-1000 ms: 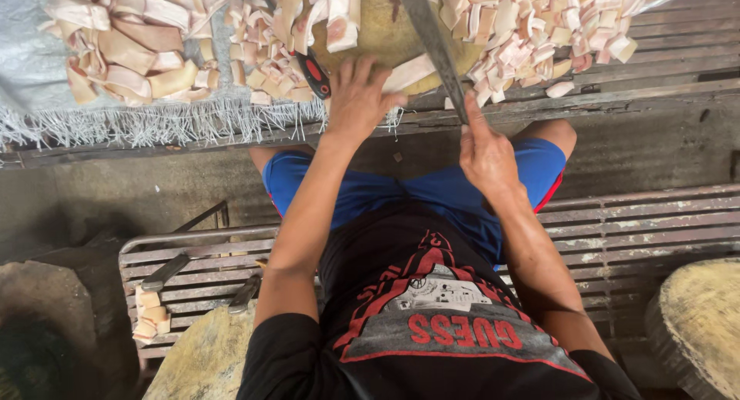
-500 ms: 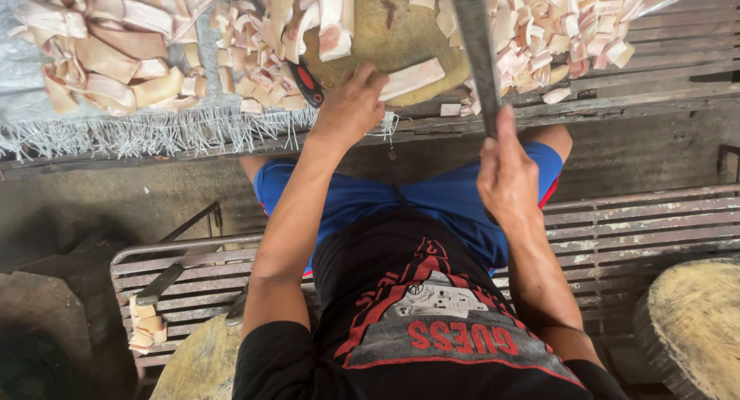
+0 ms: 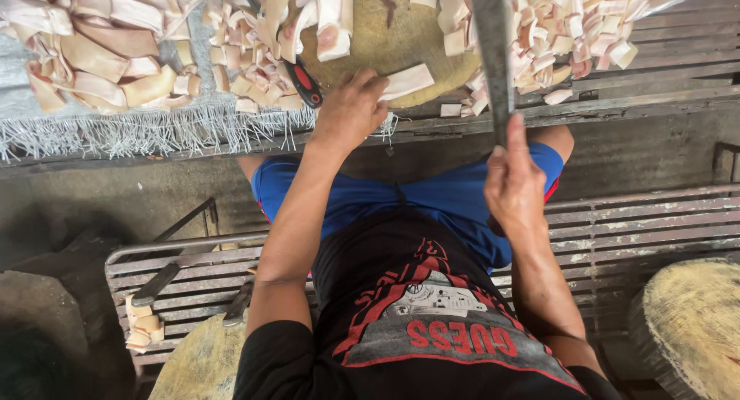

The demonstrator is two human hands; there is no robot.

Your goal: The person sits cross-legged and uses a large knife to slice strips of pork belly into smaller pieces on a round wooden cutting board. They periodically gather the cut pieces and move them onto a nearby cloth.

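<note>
My left hand [image 3: 351, 107] rests on a pale strip of fatty meat [image 3: 408, 80], pressing it onto a round wooden chopping block [image 3: 389, 38]. My right hand [image 3: 512, 180] is closed around the handle of a long cleaver, whose grey blade [image 3: 492, 42] points up and away over the block's right side. Cut pale pieces [image 3: 570, 22] lie heaped around the block on both sides. A red and black handled tool [image 3: 304, 80] lies just left of my left hand.
Larger slabs of skin and fat [image 3: 100, 53] lie on a fringed grey sack [image 3: 116, 130] at the left. A metal slatted bench [image 3: 640, 223] runs under me. Round wooden blocks stand at bottom right [image 3: 694, 331] and bottom left [image 3: 200, 361], with a few scraps [image 3: 142, 327] nearby.
My right hand has lifted the cleaver, and the blade has swung from slanting over the block to nearly upright. My left hand has stayed on the strip.
</note>
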